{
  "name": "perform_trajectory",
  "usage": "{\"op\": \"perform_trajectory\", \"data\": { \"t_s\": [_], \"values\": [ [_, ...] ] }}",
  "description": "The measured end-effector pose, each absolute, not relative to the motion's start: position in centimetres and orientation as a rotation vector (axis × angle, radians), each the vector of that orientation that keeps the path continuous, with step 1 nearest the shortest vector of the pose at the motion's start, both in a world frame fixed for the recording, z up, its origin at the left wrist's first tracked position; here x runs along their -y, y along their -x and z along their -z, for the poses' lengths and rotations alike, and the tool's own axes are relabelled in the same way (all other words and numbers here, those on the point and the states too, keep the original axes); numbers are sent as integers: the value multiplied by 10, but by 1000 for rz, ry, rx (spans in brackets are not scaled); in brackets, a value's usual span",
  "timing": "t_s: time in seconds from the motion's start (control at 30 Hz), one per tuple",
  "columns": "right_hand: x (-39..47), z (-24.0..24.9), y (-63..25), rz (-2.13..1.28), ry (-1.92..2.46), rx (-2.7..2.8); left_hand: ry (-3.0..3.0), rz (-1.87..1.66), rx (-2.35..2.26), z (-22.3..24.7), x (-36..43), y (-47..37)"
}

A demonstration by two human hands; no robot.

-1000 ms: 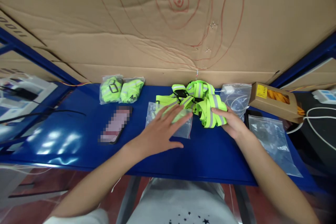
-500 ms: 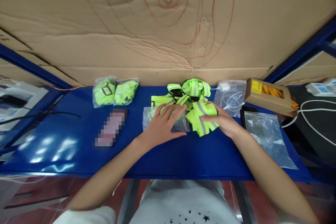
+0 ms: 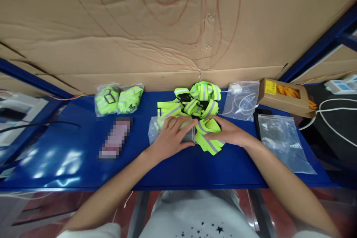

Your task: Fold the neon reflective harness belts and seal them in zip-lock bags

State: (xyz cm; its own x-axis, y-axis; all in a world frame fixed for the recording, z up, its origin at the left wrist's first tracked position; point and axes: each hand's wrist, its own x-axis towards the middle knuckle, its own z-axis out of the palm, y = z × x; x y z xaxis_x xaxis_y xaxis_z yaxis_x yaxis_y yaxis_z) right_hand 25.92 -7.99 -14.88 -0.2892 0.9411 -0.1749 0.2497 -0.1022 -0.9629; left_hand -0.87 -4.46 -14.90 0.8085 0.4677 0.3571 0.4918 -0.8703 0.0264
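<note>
Right hand (image 3: 231, 132) holds neon strap (image 3: 206, 128), back from table's front edge (image 3: 209, 187).

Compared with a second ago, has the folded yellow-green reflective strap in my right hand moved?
Yes: against the brown cardboard box with a yellow label, the folded strap has shifted left and toward the front edge of the glossy blue table.
</note>
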Motion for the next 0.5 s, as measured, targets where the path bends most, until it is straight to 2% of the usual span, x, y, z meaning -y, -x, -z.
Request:
{"op": "perform_trajectory", "data": {
  "t_s": [0.23, 0.5],
  "values": [
    [83, 147, -254, -1423, 1324, 1703, 2894, 451, 655, 147, 49, 1],
    [81, 148, -245, -1179, 1408, 1711, 2872, 419, 690, 148, 56, -2]
  ]
}}
